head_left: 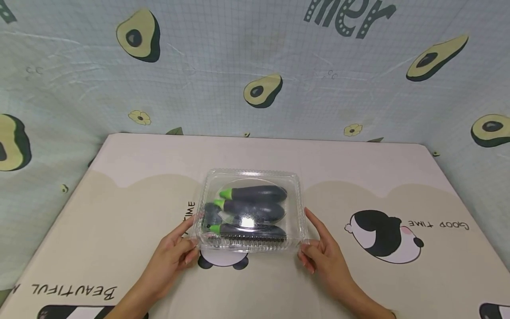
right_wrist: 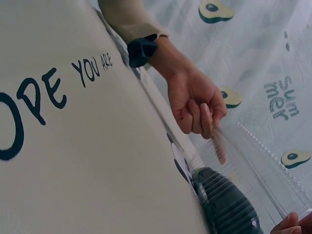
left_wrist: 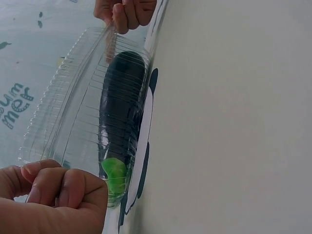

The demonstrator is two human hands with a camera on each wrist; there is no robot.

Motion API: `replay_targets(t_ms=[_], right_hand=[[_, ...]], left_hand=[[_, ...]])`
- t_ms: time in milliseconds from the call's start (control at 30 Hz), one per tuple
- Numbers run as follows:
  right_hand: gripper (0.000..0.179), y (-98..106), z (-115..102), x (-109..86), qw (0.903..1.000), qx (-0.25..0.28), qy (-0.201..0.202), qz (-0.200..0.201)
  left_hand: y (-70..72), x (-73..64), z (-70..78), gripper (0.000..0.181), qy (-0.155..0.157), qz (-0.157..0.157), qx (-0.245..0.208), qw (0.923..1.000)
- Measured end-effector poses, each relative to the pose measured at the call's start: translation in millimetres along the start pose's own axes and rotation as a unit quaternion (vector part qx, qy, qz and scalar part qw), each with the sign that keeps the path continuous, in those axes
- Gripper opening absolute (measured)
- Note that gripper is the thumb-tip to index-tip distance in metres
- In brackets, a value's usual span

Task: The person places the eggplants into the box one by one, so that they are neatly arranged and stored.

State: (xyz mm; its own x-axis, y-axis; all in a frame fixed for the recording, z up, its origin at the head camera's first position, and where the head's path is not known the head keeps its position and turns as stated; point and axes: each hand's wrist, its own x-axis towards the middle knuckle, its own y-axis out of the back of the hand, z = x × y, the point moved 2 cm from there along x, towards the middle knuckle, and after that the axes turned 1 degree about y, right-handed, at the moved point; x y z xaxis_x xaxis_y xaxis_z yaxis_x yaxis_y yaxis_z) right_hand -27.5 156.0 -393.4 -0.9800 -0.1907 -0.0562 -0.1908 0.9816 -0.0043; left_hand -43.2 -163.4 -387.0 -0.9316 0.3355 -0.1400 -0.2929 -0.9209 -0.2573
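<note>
A clear plastic clamshell box (head_left: 294,199) sits near the middle of the table with its lid down. Inside it lie several dark eggplants (head_left: 259,193), their green stem ends toward the left. My left hand (head_left: 171,254) pinches the box's left edge, its index finger along the side. On the opposite side, my right hand (head_left: 324,254) grips the right edge between thumb and fingers. In the left wrist view, one eggplant (left_wrist: 122,102) shows through the ribbed front wall. Only the fingertips of the right hand (right_wrist: 290,226) show in the right wrist view.
A light tablecloth (head_left: 358,292) printed with cartoon animals and lettering covers the table. Behind it hangs a pale curtain (head_left: 207,88) with avocado prints, which also closes in both sides. A dark band (right_wrist: 141,51) circles the left wrist.
</note>
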Motion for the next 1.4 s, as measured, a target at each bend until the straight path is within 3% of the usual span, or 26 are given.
replay_targets(t_ms=[400,733,1000,1400], right_hand=[[0.073,-2.5,1.9,-0.7,0.9998,0.013,0.013,0.011],[0.072,-1.7,1.5,-1.6,0.9985,0.043,0.03,-0.014],[0.069,-2.6,0.8,1.4,0.9998,0.017,-0.012,-0.002],[0.062,-1.1,-1.5,0.4,0.9997,0.017,0.003,-0.015]], left_hand=[[-0.1,0.2,-0.5,0.061,-0.008,-0.02,-0.019,0.9996],[0.3,0.5,0.0,0.062,-0.015,-0.021,-0.026,0.9993],[0.1,1.1,-0.3,0.063,-0.009,-0.018,-0.031,0.9993],[0.6,2.0,-1.7,0.062,-0.007,-0.015,-0.026,0.9995]])
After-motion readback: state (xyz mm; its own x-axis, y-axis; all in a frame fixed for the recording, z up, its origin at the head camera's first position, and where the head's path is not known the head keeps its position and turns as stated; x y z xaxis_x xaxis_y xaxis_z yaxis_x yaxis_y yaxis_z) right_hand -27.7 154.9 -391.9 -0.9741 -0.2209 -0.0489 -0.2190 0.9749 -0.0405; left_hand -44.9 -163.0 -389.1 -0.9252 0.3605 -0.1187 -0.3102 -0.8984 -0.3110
